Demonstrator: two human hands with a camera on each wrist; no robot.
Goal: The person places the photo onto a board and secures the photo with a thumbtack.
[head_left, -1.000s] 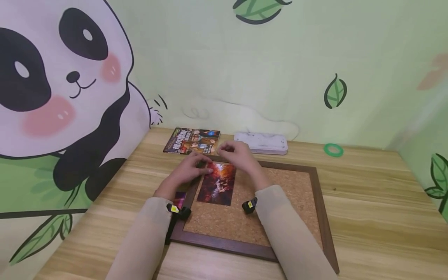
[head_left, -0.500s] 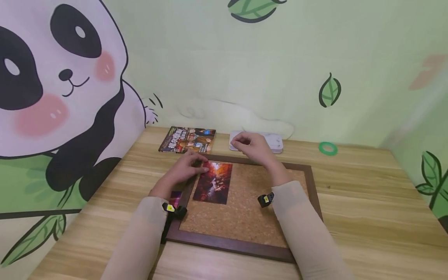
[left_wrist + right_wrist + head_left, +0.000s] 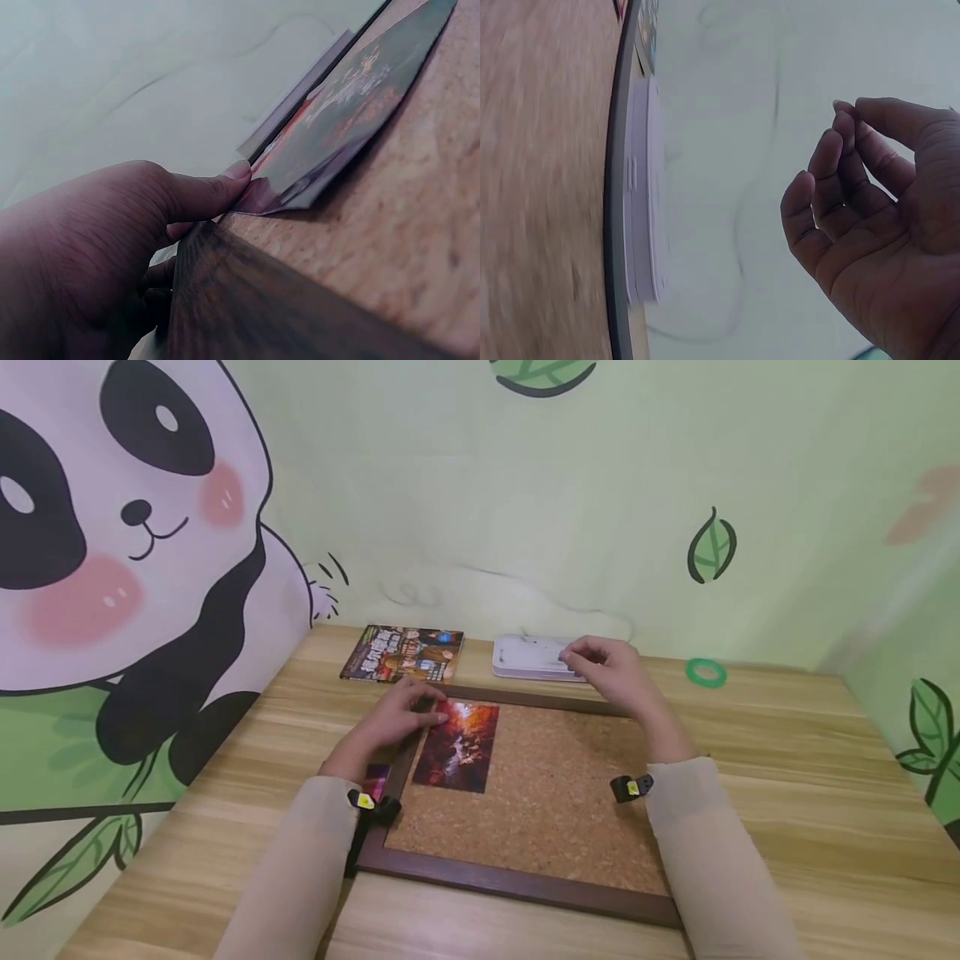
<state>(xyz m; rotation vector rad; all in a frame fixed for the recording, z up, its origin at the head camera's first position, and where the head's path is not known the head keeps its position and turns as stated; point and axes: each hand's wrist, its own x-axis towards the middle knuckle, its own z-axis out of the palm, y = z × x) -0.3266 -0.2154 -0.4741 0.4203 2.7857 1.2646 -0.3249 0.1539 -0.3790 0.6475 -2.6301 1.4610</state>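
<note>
A glossy print of an orange-and-dark landscape (image 3: 459,752) lies at the upper left of a cork board (image 3: 555,814) with a dark wooden frame. My left hand (image 3: 393,718) holds the print's upper left corner under its thumb, and its other fingers curl by the frame's outer edge. Seen in the left wrist view, the print (image 3: 352,112) bows up off the cork along one edge. My right hand (image 3: 618,677) hovers above the board's far edge. In the right wrist view this hand (image 3: 885,217) has its fingers loosely bent, thumb tip touching the forefinger, and nothing visible between them.
Behind the board lie a comic-style book (image 3: 401,653) and a pale, flat case (image 3: 528,653). A green tape ring (image 3: 706,672) rests further right. Something dark with a purple patch (image 3: 373,783) shows by the board's left edge. A painted wall (image 3: 450,518) rises behind the table.
My right hand has moved from the print's top edge rightward, past the pale case. The left hand keeps its place at the print's corner. The head view has shifted slightly.
</note>
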